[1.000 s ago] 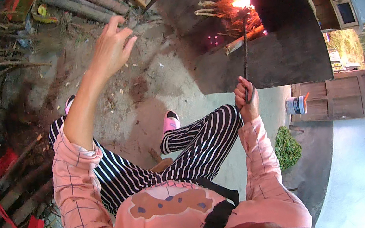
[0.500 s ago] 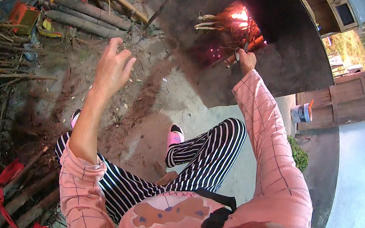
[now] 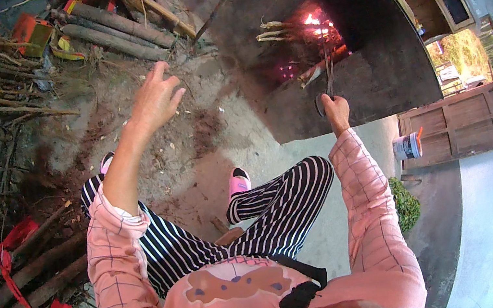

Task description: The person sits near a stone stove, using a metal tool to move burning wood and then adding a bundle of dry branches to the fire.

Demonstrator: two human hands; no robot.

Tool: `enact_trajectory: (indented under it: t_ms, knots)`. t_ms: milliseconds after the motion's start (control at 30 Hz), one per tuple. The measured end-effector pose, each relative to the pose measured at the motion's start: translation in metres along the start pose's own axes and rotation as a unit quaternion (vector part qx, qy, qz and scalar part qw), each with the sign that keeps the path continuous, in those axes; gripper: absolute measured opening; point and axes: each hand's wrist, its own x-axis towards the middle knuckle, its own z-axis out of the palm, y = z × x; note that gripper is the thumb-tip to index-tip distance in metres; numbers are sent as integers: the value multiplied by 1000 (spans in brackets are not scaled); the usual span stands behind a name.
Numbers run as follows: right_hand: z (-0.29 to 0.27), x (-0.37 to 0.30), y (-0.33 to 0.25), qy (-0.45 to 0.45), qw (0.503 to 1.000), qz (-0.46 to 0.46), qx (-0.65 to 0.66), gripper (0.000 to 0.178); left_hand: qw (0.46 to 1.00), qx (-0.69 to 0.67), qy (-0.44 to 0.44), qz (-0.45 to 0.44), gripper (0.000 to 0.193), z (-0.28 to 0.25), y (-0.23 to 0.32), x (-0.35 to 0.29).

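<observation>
Right hand (image 3: 337, 110) has its grip clamped on a dark fire tool (image 3: 330, 76), far end at the burning sticks (image 3: 312, 27) in the stove (image 3: 385, 80); left hand (image 3: 155, 99) loose, grip apart; can't see into the bucket (image 3: 405, 148)

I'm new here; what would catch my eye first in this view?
Probably the glowing fire, upper right of centre. Just below it, the right hand grips a long dark tool pointing toward it. The black-and-white striped trousers also stand out, below the middle.
</observation>
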Motion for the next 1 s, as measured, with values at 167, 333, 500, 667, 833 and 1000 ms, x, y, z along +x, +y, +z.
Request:
enact_trajectory:
  t_ms: [167, 333, 500, 667, 833, 1000]
  knots:
    - [3, -7, 2, -18, 994, -13, 103, 40, 1000, -10, -2, 13, 21, -1, -1, -3]
    - [23, 25, 4, -20, 994, -29, 100, 42, 999, -10, -26, 17, 19, -1, 2, -7]
    - [53, 101, -10, 70, 997, -9, -30, 48, 1000, -9, -23, 13, 22, -1, -1, -8]
    - [46, 104, -8, 63, 995, -1, -74, 53, 999, -1, -34, 6, 22, -9, -7, -9]
    - [1, 25, -1, 1, 1000, 3, -7, 49, 999, 12, -51, 2, 22, -9, 2, -7]
    - [-53, -63, -12, -73, 980, 52, 180, 35, 994, 8, -107, 1, 23, 2, 1, -12]
